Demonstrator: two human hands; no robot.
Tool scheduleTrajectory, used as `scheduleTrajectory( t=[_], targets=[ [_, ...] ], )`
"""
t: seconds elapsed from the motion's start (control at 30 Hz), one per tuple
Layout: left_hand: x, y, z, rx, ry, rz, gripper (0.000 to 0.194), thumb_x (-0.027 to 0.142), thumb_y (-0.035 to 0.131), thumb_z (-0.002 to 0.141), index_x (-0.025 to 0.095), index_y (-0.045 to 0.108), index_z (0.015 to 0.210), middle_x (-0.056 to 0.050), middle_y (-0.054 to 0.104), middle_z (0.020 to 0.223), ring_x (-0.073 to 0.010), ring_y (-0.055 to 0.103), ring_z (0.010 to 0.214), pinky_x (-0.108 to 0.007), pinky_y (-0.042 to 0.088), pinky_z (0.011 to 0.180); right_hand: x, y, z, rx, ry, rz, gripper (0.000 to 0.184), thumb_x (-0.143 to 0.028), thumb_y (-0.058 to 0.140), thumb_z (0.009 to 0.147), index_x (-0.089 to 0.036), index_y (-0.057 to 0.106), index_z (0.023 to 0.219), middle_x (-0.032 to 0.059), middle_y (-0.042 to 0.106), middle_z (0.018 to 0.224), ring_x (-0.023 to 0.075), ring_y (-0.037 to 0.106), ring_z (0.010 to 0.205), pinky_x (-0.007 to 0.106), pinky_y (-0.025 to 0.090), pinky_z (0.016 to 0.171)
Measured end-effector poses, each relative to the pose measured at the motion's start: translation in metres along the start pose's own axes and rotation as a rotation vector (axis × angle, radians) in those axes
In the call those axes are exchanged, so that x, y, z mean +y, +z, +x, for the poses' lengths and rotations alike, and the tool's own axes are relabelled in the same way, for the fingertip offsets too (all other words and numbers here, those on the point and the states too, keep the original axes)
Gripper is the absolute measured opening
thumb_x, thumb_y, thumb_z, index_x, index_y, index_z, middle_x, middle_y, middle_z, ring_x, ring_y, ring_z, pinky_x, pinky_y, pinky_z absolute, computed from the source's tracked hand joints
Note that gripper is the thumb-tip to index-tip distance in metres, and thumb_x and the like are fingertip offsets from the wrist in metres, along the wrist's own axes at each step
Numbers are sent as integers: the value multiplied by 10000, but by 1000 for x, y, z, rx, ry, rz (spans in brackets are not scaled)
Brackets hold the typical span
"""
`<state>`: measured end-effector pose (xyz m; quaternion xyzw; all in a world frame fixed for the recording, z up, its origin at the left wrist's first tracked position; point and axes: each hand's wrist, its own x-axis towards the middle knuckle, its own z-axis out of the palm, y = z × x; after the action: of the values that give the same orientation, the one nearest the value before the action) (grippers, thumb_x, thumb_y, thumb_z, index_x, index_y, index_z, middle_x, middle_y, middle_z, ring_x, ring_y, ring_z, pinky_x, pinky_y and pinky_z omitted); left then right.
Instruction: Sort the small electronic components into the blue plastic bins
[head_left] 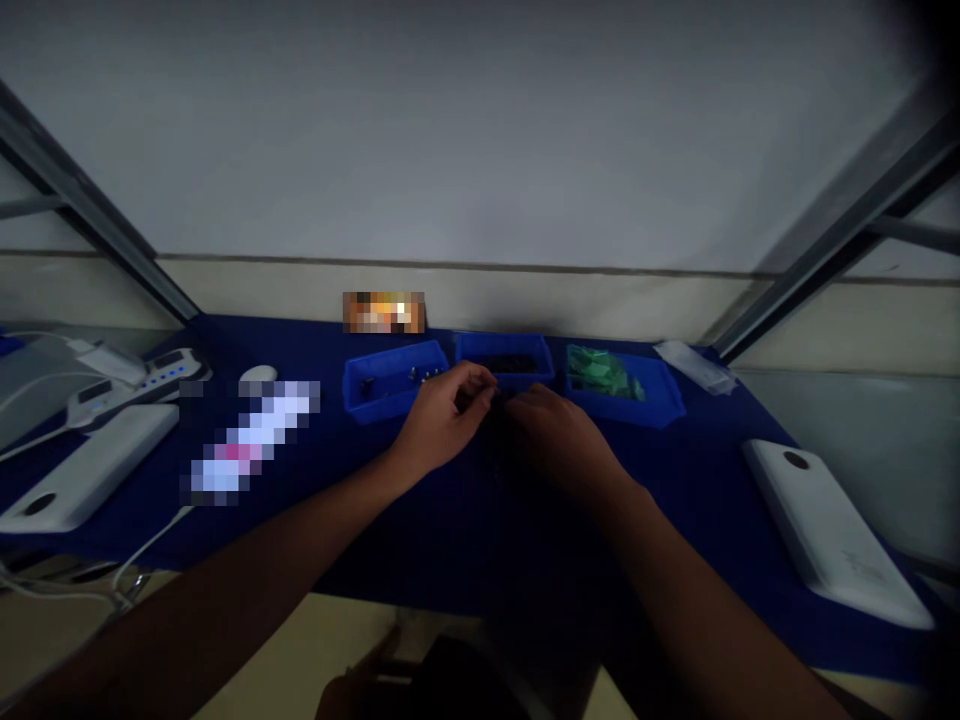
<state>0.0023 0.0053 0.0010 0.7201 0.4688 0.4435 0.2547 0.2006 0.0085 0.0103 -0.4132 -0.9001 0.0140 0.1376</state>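
Note:
My left hand point(452, 412) is closed in a pinch just in front of the blue trays, and what its fingertips hold is too small and dark to name. Close by on its right, my right hand point(559, 432) has its fingers curled together, their tips in shadow. Behind both hands stands the middle blue tray point(544, 350) with dark pieces point(510, 362) in it. The left blue tray point(360, 400) contains several small shiny metal parts point(414, 374). Crumpled green plastic point(604, 372) lies in the right blue tray point(664, 395).
A white power bank point(836, 535) lies on the right of the blue table point(390, 545). Another white power bank point(97, 470), a power strip point(150, 375), a white rounded object point(259, 376) and a blurred-out phone point(251, 445) with a cable lie left. Clear plastic point(696, 367) is at the back right.

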Motion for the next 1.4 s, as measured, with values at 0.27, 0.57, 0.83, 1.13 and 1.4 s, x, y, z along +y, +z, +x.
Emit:
scheduleTrajectory(
  t=[0.27, 0.57, 0.83, 1.13, 1.4],
  targets=[
    [-4, 0, 0, -2, -11, -12, 127, 268, 621, 1006, 231, 677, 1113, -26, 760, 965, -184, 733, 879, -302, 557, 744, 4, -2, 1, 297, 90, 427, 293, -46, 605, 896, -215, 770, 1068, 64, 697, 1095, 185, 682, 945, 310, 532, 864],
    [-1, 1, 2, -101, 54, -36, 182, 310, 679, 987, 234, 760, 1130, -55, 789, 1064, -200, 749, 937, -315, 565, 794, -2, -10, 4, 427, 240, 723, 210, -149, 661, 884, -235, 806, 1010, 36, 743, 1022, 175, 715, 885, 299, 567, 791],
    [-9, 5, 1, -83, -42, -295, 307, 282, 717, 943, 216, 702, 1242, -76, 798, 1134, -222, 770, 1040, -353, 600, 914, -1, -5, 3, 434, 263, 731, 145, -189, 679, 888, -234, 774, 988, 37, 777, 1002, 195, 745, 890, 326, 578, 813],
    [-9, 8, 1, -42, -46, -401, 300, 254, 736, 931, 208, 666, 1219, -84, 795, 1137, -212, 768, 1075, -370, 596, 978, -2, -4, 3, 414, 273, 663, 125, -192, 682, 872, -214, 730, 985, 39, 785, 967, 195, 737, 839, 317, 555, 777],
    [-9, 4, 1, -35, -103, -412, 353, 295, 762, 927, 211, 644, 1249, -79, 816, 1096, -223, 787, 1018, -367, 607, 934, -1, -7, 2, 387, 132, 533, 320, -132, 628, 905, -231, 752, 1182, 35, 745, 976, 178, 697, 843, 298, 531, 781]
  ],
)
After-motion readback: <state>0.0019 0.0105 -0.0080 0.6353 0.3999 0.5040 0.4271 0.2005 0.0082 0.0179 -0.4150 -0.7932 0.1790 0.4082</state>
